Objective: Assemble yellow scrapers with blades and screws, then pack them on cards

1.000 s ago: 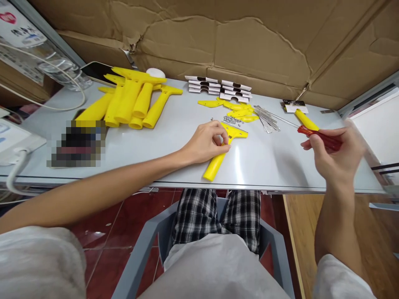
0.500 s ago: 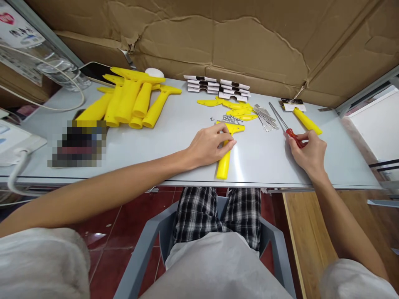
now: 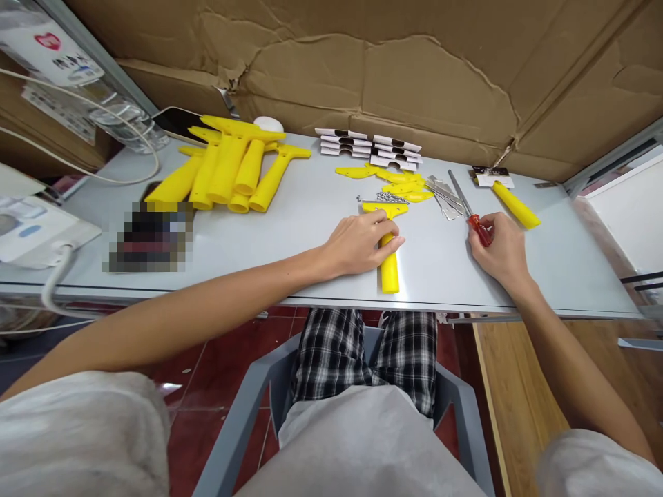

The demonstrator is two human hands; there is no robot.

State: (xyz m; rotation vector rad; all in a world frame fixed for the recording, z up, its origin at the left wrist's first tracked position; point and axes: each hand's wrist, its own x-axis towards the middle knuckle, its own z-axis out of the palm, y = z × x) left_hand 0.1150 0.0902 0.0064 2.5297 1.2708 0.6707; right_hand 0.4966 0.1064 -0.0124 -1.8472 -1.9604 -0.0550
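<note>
My left hand [image 3: 360, 243] is closed around the handle of a yellow scraper [image 3: 390, 275], which lies on the desk with its wide head pointing away from me. A thin metal strip shows along the head's far edge. In my right hand [image 3: 501, 247] is a red-handled screwdriver [image 3: 481, 230], its shaft pointing away and to the left. Just beyond the scraper head lies a small heap of screws [image 3: 384, 197]. Behind them are several flat yellow plastic pieces [image 3: 404, 187], and flat metal blades [image 3: 446, 199] lie to their right.
Several yellow scraper handles [image 3: 222, 169] are piled at the left. White card packs [image 3: 396, 152] stand in stacks by the cardboard wall [image 3: 425, 76]. Another yellow handle [image 3: 515, 205] with a card lies at the right. A water bottle [image 3: 117, 114] and cable [image 3: 56, 283] are at the far left.
The scraper's handle end has swung a little to the right under my left hand. My right hand has shifted slightly left with the screwdriver. The whole view has moved slightly.
</note>
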